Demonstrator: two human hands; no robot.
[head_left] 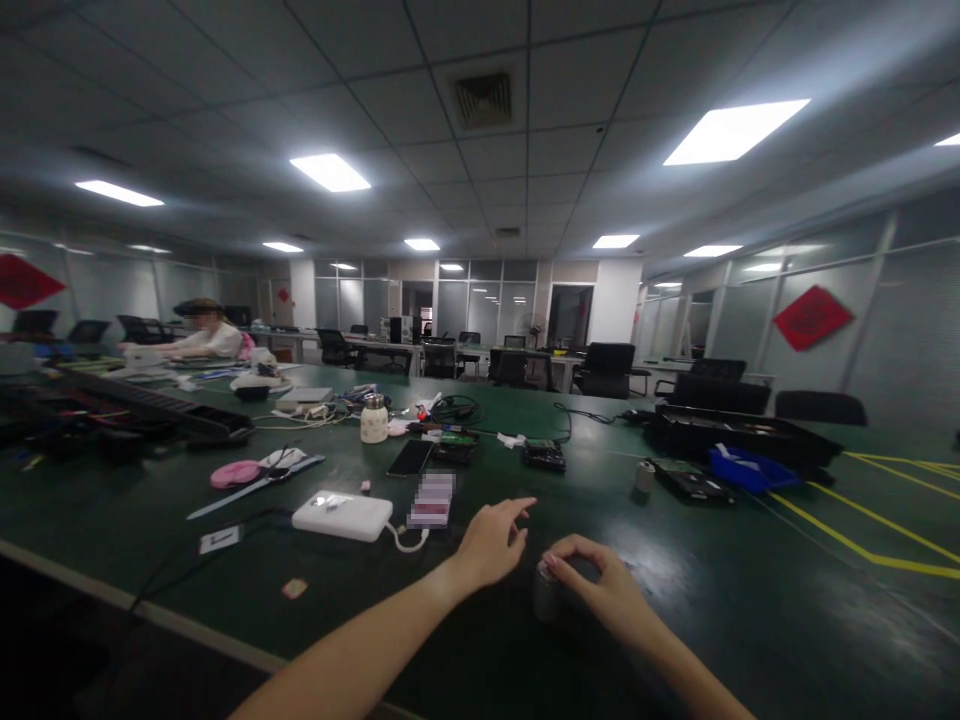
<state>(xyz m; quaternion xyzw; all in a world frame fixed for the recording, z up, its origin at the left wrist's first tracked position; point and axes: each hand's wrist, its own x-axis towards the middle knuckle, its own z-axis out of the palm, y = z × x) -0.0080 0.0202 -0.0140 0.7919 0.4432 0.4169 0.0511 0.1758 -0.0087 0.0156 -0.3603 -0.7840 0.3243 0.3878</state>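
A small grey metal cylinder (547,598) stands upright on the green table in front of me. Thumb and fingertips of my right hand (600,578) pinch its top end from the right. My left hand (491,540) hovers to the left of the cylinder, fingers stretched out and apart, holding nothing. Beyond that hand lies a phone with a lit screen (432,500), joined by a short white cable to a white power bank (343,515). A similar grey cylinder (645,477) stands farther right, beside a hard drive (690,482).
A dark phone (410,458), a cream bottle (374,420) and another hard drive (544,455) sit farther back. Scissors-like blades (255,488) and a pink roll (234,474) lie left. A blue tray (750,470) is right. A person (214,335) sits far left.
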